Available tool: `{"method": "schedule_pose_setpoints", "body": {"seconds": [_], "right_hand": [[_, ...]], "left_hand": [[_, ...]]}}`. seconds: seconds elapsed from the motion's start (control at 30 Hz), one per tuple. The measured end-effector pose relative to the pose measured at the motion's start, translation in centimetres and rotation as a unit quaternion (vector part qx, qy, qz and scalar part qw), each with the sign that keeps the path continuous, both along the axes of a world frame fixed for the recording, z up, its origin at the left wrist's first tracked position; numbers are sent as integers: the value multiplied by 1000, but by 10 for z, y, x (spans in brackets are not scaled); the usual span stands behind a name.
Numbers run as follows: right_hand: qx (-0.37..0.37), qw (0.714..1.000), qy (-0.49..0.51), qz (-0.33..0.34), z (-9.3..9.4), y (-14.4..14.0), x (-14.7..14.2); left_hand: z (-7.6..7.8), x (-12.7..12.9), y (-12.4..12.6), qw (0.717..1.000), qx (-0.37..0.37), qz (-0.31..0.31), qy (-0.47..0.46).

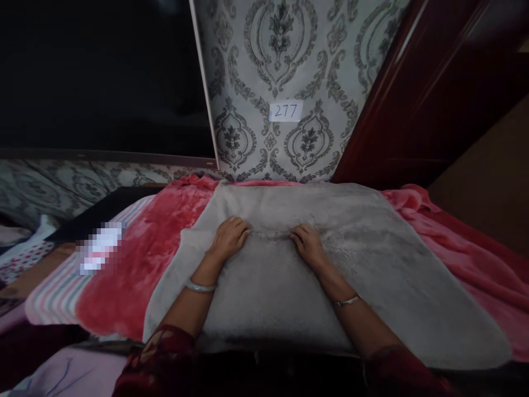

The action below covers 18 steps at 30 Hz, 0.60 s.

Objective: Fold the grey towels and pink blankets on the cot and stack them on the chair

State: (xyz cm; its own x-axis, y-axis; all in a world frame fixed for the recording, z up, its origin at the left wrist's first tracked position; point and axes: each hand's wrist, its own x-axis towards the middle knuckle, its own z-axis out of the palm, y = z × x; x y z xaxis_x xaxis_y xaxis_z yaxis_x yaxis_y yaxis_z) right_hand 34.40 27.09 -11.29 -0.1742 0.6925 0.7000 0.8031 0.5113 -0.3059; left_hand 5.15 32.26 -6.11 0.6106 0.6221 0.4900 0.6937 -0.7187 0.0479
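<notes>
On the left, the striped border of the red blanket ran to the blanket's near left corner, with plain red plush beside it. Next came the gray cloth, spread over the middle of the blanket from near its far edge to its near edge. The cloth's left hem bent and jutted in a small point, and looked thin enough to pinch. Your left hand rested inside that hem, fingers curled in narrow on the cloth — whether they had gripped any of it, I could not tell. A low crease ran across to your right hand, its fingers bent just as narrowly, their grip equally unclear. That raised crease seemed a fair place to take hold, since the flat pile offered little to catch. I judged the cloth soft and limp, moderately light, hard to damage, and apt to sag or drag the plush beneath. Farther right, it lay broad and slightly rumpled, out to a rounded corner near the blanket's right edge — a good hold for steering that side.
</notes>
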Motion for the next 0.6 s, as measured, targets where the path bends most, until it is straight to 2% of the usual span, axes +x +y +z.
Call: {"method": "schedule_pose_setpoints", "body": {"seconds": [0.27, 0.43, 0.5, 0.6], "right_hand": [[2, 999, 31, 24, 0, -3, 3], [2, 999, 39, 22, 1, -3, 2], [3, 999, 35, 23, 0, -3, 3], [11, 999, 33, 23, 0, -3, 3]], "left_hand": [[8, -29, 4, 994, -111, 14, -1], [9, -40, 10, 987, -162, -6, -15], [9, -39, 10, 985, -171, -7, -23], [10, -35, 7, 990, -132, 18, -51]]}}
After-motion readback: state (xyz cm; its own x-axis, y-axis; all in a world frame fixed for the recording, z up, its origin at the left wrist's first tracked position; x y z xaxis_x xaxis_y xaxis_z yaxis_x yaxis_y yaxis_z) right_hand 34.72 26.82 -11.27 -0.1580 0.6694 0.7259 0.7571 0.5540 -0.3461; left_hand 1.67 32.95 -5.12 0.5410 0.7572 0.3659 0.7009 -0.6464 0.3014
